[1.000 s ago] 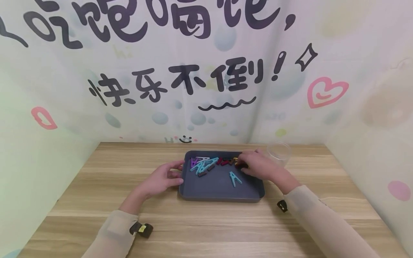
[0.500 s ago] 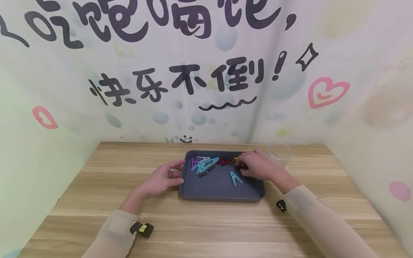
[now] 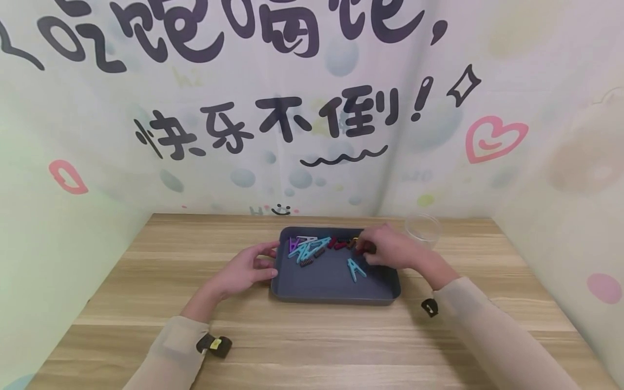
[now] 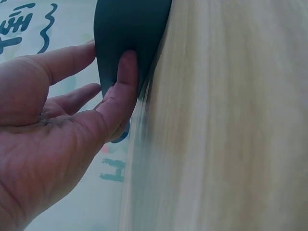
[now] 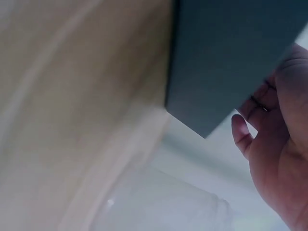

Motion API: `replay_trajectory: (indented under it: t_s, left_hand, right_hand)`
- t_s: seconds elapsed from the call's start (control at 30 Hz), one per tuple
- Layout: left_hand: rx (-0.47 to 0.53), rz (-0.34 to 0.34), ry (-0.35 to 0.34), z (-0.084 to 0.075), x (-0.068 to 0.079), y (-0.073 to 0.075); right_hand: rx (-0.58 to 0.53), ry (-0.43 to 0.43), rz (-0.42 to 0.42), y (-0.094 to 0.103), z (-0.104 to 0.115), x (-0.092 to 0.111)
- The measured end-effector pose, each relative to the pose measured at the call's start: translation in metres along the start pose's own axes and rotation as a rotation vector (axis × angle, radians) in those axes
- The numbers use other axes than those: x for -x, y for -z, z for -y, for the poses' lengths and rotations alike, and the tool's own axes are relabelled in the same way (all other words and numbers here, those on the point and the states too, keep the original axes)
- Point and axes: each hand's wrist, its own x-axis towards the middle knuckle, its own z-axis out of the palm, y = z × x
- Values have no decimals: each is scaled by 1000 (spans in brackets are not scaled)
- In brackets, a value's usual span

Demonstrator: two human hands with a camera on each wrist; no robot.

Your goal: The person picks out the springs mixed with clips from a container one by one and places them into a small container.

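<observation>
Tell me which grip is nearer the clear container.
Right. The right grip is over the right end of the tray, just left of the clear container; the left grip is farther off, at the tray's left end.

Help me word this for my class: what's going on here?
A person is handling a grey tray on a wooden table. The left hand touches the tray's left end from outside. The right hand reaches into its far right part, fingers bent; whether they hold anything is unclear. Clips lie clustered at the far left, with small red and dark pieces nearby. One light-blue clip lies apart. A clear cup stands beyond the right hand.
</observation>
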Motion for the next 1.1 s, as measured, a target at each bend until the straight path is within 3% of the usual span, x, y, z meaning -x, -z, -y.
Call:
replay_trajectory:
  t_s: [0.27, 0.63, 1.1]
  left_hand:
    - [27, 9, -4, 2, 0, 1]
    - [21, 9, 4, 1, 1, 1]
    - [41, 18, -16, 3, 0, 0]
  right_hand:
    - [-74, 44, -22, 26, 1, 9]
    - [-54, -87, -37, 58, -13, 27]
    - [-35, -164, -87, 80, -53, 57]
